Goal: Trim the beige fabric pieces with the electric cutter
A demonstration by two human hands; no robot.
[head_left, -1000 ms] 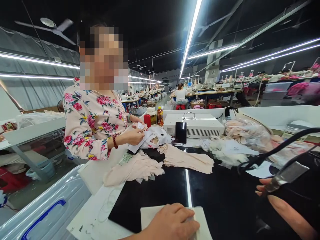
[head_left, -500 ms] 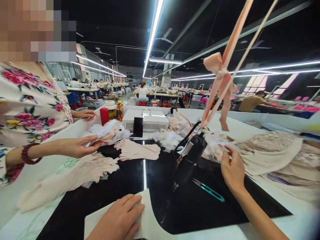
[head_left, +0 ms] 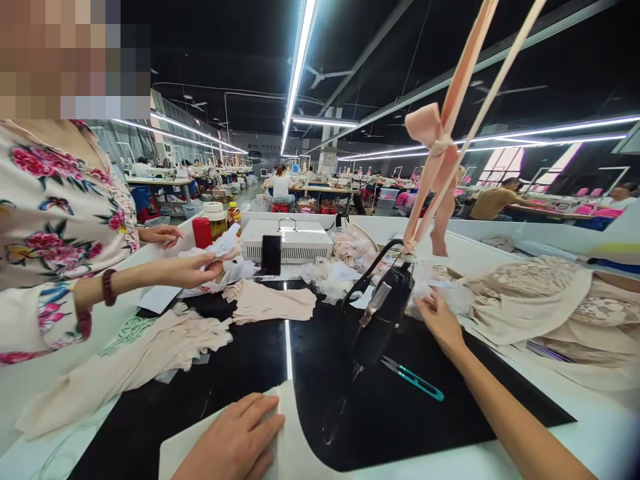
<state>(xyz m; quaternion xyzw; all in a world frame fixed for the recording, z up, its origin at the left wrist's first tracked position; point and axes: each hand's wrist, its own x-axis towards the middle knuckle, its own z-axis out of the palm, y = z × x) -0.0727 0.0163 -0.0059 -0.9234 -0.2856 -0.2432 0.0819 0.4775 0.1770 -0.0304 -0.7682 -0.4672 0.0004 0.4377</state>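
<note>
Hands at the sewing bench

Fingers of the left hand (head_left: 235, 440) lie spread and flat on a white board (head_left: 295, 447) at the near edge of the bench (head_left: 400, 420), pressing it, gripping nothing. The right hand (head_left: 440, 320) reaches beyond the black iron (head_left: 383, 320) that hangs on pink straps (head_left: 440, 167); its fingers rest at a clear bag of lace pieces (head_left: 440, 287), and whether they have closed on it cannot be told. Teal snips (head_left: 413, 379) lie just beside the iron, nearer the person. Left of the iron, a co-worker's hand (head_left: 193, 270) holds white paper tags above beige cloth pieces (head_left: 270, 303). Judging by this, a piece is being fetched; next comes pinching it firmly.
</note>
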